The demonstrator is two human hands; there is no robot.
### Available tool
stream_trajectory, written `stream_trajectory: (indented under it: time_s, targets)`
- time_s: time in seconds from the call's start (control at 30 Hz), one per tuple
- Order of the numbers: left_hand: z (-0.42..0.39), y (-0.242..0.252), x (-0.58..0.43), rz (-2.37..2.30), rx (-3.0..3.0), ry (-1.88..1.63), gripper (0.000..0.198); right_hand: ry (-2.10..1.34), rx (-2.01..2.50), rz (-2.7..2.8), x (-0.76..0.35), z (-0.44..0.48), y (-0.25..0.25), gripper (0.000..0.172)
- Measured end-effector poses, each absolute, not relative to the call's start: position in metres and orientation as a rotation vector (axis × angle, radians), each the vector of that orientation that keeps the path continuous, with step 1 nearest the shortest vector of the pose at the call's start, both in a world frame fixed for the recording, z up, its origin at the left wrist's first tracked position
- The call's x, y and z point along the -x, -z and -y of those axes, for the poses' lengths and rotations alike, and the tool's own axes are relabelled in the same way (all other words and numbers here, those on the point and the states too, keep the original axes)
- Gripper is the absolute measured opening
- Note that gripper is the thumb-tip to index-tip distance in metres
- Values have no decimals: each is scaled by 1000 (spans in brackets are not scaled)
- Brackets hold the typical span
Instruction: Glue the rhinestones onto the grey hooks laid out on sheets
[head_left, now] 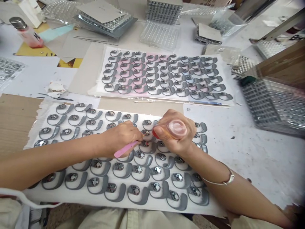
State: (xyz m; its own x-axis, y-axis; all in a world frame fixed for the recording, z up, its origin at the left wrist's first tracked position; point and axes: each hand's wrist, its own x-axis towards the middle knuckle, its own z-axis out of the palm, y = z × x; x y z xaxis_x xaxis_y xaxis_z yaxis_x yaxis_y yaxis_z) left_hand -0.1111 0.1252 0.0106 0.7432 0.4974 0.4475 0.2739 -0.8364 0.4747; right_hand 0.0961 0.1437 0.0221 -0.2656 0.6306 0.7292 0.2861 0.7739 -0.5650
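Observation:
My left hand (125,136) is closed around a flat pink stick (126,149); its front end is hidden by the fingers. The fingertips are beside a round stone setting (146,133) on one of the grey curved bands. My right hand (175,133) grips a translucent squeeze bottle (177,128), its round base turned toward me. Red shows at the thumb, and the tip of the bottle is hidden. Under both hands lies a white sheet (71,156) with many grey curved bands in rows, each carrying a faceted stone in a round setting.
Beyond it, a second white board (166,97) bears more rows of banded pieces. Clear plastic trays (162,35) and packed trays (274,101) stand at the back and right. A pink bottle (30,35) with a metal cap is at the far left, near crumpled tissue (56,89).

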Motion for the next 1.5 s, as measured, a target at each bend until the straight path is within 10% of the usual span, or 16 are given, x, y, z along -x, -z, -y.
stream_trajectory:
  time_s: [1.5]
  targets:
    - [-142, -22, 117, -669, -2219, -729, 5, -481, 651, 1804, -90, -142, -20, 9]
